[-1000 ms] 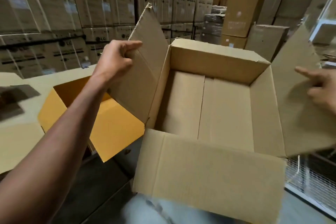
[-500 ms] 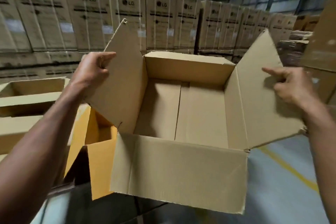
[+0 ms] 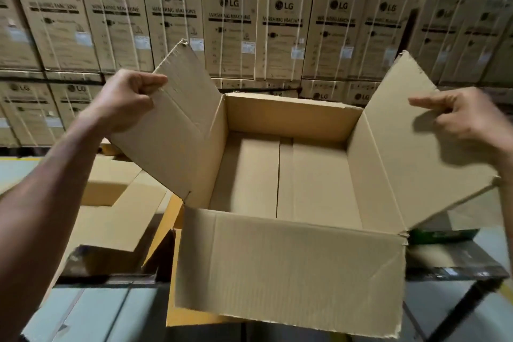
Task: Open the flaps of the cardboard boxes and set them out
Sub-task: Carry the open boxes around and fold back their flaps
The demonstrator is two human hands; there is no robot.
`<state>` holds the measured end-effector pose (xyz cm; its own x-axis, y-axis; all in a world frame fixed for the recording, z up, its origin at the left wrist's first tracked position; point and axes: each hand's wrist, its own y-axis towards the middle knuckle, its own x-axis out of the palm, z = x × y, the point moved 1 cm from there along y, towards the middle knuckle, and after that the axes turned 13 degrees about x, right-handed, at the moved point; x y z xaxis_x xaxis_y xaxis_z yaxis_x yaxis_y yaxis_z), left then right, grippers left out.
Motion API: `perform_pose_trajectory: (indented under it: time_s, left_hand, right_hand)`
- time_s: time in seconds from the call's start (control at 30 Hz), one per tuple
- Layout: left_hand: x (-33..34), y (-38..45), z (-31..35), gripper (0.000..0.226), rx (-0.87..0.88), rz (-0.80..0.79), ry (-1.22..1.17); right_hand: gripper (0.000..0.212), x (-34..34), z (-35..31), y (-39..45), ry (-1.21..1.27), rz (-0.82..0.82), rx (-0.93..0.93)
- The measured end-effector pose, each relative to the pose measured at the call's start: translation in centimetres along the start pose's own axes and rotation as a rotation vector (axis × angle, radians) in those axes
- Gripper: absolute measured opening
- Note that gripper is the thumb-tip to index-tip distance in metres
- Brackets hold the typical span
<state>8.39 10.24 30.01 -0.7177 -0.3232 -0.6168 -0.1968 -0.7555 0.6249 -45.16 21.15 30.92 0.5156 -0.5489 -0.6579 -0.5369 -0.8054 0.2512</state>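
An open brown cardboard box (image 3: pixel 288 272) fills the middle of the head view, held up in front of me, empty inside. Its left flap (image 3: pixel 177 130) stands up and outward, and my left hand (image 3: pixel 122 103) is closed on that flap's upper edge. The right flap (image 3: pixel 410 147) is spread outward. My right hand (image 3: pixel 466 119) grips it near the far edge, thumb on the inner face and fingers behind. The near flap hangs down toward me. The far flap is folded out of sight.
Other opened cardboard boxes (image 3: pixel 116 203) sit low at the left on a dark surface (image 3: pixel 449 261). A wall of stacked washing-machine cartons (image 3: pixel 230 30) stands behind. Pale floor (image 3: pixel 91 316) shows below.
The view has swung left and up, so the carton wall now fills the background. The box has shifted right and squared up before me. Both hands stay on the side flaps.
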Motion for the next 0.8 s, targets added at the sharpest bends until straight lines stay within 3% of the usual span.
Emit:
perform_pose_trajectory:
  time_s: [0.07,0.3,0.57,0.8]
  left_hand:
    - [-0.6,2.0,-1.1,0.062,-0.020,-0.001,-0.001]
    - [1.8,7.5,-6.1,0.061,-0.090,-0.047,-0.040]
    - [7.6,6.5,-11.4,0.067,-0.203,-0.135,-0.085]
    - [10.1,4.9,-10.6,0.061,-0.218,-0.110,-0.050]
  right_hand:
    - [0.067,-0.3,-0.4,3.2,0.017,-0.070,0.012]
    - [0.059,3.2,-2.7,9.6,0.026,-0.078,0.014]
    - [0.057,10.8,0.3,12.8,-0.083,-0.187,0.019]
    - [0.064,13.9,3.3,13.8,-0.147,-0.260,-0.003]
